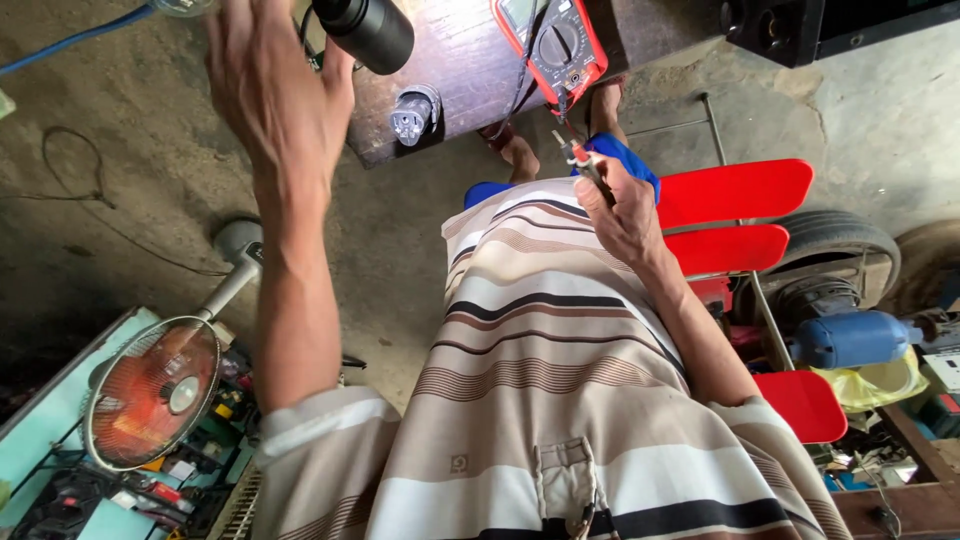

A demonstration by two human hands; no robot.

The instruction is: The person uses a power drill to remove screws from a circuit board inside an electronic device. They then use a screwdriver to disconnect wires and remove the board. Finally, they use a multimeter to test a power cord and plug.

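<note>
Red-cased multimeter (553,40) on dark wooden bench (450,70), black cylinder (368,30) and grey plug (412,113) beside it, right hand (618,205) fingers clamped on thin test probes (578,155), left hand (275,95) raised, fingers apart, red slatted chair (735,215), small orange fan (152,392), blue motor (855,338).

A small fan (152,392) stands beside red chair slats (735,192).
</note>
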